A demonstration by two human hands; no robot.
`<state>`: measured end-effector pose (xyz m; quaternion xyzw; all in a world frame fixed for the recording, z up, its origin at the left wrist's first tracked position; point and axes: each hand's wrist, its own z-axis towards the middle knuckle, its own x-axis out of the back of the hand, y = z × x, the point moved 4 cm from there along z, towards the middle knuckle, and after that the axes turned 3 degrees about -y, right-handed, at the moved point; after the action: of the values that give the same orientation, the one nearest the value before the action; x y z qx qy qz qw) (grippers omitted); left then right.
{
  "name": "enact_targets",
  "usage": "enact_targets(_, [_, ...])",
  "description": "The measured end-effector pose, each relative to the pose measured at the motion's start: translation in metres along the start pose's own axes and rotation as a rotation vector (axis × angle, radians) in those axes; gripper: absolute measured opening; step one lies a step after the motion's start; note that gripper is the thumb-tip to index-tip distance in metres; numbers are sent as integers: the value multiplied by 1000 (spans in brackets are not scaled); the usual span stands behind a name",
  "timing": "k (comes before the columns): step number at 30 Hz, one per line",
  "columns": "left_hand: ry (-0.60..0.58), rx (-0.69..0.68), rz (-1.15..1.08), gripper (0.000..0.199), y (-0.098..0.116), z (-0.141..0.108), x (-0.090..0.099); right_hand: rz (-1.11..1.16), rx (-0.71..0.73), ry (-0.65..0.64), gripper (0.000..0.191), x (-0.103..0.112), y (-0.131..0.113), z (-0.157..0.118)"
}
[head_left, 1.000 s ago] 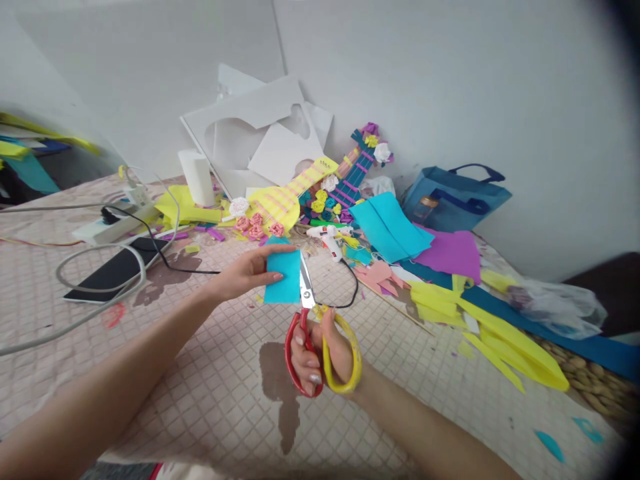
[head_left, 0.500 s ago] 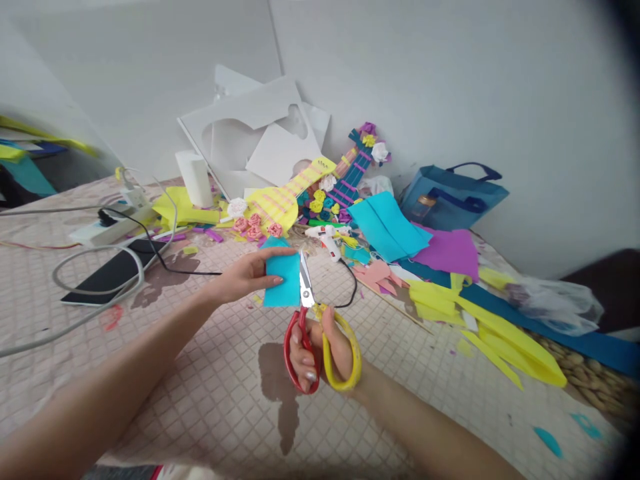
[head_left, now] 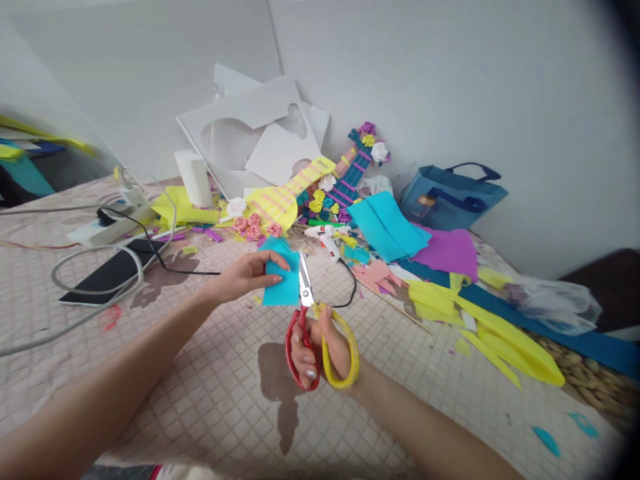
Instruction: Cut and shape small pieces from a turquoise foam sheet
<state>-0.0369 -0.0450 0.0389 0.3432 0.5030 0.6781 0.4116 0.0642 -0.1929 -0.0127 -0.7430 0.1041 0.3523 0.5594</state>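
Observation:
My left hand (head_left: 251,275) pinches a small turquoise piece of paper (head_left: 281,291) between thumb and fingers, holding it above the table. My right hand (head_left: 320,350) is wrapped through the handles of a pair of scissors (head_left: 305,293), one loop red and the other yellow. Their blades point away from me, slightly parted, along the right edge of the turquoise piece. Behind the paper lies a yellow guitar-shaped craft (head_left: 277,207), with pink paper roses (head_left: 254,229) at its lower end.
A white glue gun (head_left: 326,240) lies beyond the scissors, its black cord curling toward me. Turquoise sheets (head_left: 387,227), a purple sheet (head_left: 450,252) and yellow strips (head_left: 500,333) spread to the right. At left are a power strip (head_left: 103,230) and a black tablet-like slab (head_left: 107,277).
The fingers of my left hand have bent slightly on the turquoise paper, the index fingertip drawing back from its upper right corner. The scissors have barely shifted.

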Motion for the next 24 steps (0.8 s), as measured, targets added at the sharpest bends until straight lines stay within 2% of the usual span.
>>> enact_targets(9, [-13,48,-23,26,0,0,1,-4,19,38,70,4,3,0])
enact_targets(18, [-47,40,-8,26,-1,0,3,45,65,97,67,6,0,1])
enact_targets(21, [-46,38,3,25,-1,0,3,13,165,183,64,12,-9,-1])
enact_targets(24, [-34,43,15,22,-1,-1,0,-120,289,352,50,23,-23,-4])
